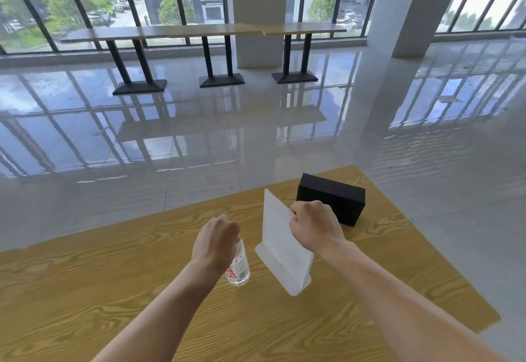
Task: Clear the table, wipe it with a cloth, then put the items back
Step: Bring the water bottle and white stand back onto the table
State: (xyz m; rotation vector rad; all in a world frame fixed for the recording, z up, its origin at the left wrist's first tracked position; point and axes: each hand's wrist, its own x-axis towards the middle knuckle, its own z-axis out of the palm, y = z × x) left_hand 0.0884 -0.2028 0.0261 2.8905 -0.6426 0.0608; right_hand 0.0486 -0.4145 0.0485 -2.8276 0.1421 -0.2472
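Observation:
A wood-grain table (pixel 113 276) fills the lower part of the head view. On it stands a clear plastic water bottle (pixel 240 267) with a red and white label; my left hand (pixel 216 240) is closed over its top. To its right stands a white upright sign holder (pixel 280 243) on a flat base. My right hand (pixel 314 226) grips its upper right edge. Behind that hand a black rectangular box (pixel 333 198) rests near the table's far right corner. No cloth is in view.
Beyond the table lies a glossy tiled floor (pixel 199 134). Long bar tables (pixel 199 32) on black pedestals stand along the windows. A white pillar (pixel 410 5) rises at the back right.

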